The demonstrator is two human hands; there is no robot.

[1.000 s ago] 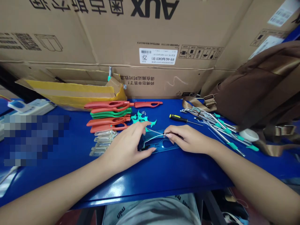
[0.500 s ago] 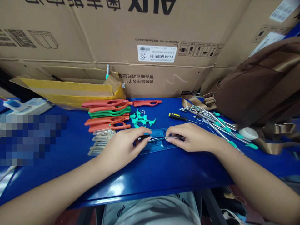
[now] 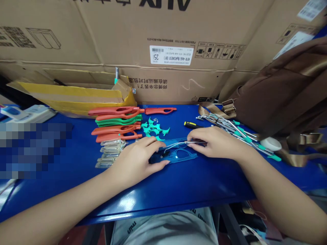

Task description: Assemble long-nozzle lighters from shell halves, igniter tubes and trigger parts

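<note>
Two translucent blue plastic handle shells [image 3: 184, 157] lie side by side on the table between my hands. My left hand [image 3: 139, 153] is over their left end, thumb and fingers spread apart: the fingers are at the far shell and the thumb at the near one. My right hand [image 3: 214, 142] pinches a thin metal rod [image 3: 190, 142] above the right end of the far shell. Thin pale wires [image 3: 172, 146] run from the rod toward my left hand. A small dark part shows between the left fingers and thumb; its far end is hidden.
Red, orange and green handles [image 3: 116, 131] are stacked left, by clear plastic pieces [image 3: 109, 154]. Teal clips [image 3: 154, 128] lie behind my hands. A yellow-black screwdriver [image 3: 191, 125] and metal rods with teal parts [image 3: 237, 132] are right, near a brown bag [image 3: 286, 85]. Cardboard [image 3: 102, 41] stands behind.
My left thumb and fingers have parted from the dark part they pinched. My right hand has moved slightly right and away from me, still pinching the rod.
</note>
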